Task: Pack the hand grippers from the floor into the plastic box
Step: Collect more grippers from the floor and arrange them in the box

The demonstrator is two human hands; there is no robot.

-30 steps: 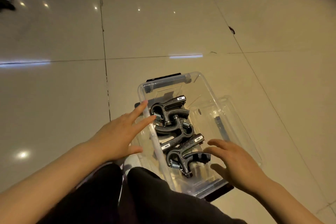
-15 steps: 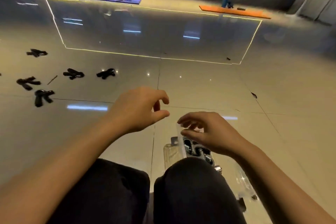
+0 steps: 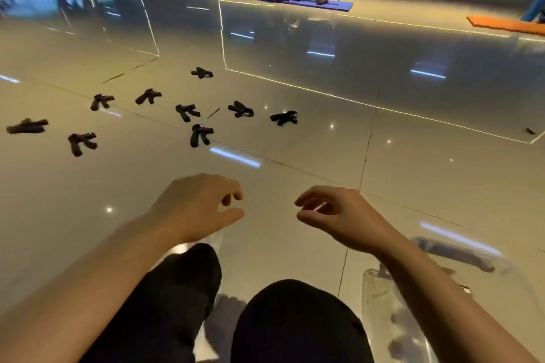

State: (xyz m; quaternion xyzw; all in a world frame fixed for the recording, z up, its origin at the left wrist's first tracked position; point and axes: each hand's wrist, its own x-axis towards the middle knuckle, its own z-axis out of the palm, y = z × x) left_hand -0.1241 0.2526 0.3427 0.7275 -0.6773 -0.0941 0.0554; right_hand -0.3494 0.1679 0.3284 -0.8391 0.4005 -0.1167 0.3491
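Several black hand grippers lie scattered on the glossy tiled floor ahead and to the left, the nearest one (image 3: 200, 134) well beyond my reach. The clear plastic box (image 3: 380, 300) is blurred at the lower right, partly behind my right forearm. My left hand (image 3: 197, 206) and my right hand (image 3: 333, 215) hover above my knees with fingers loosely curled, holding nothing.
My knees in black trousers (image 3: 289, 321) fill the bottom of the view. A person sits on a blue mat (image 3: 295, 1) far back. An orange mat (image 3: 504, 25) lies at the right. Lit strips mark rectangles on the floor.
My view has lifted from the box with grippers inside and swung left to the scattered grippers. Both hands left the box and now hang loosely in front of me.
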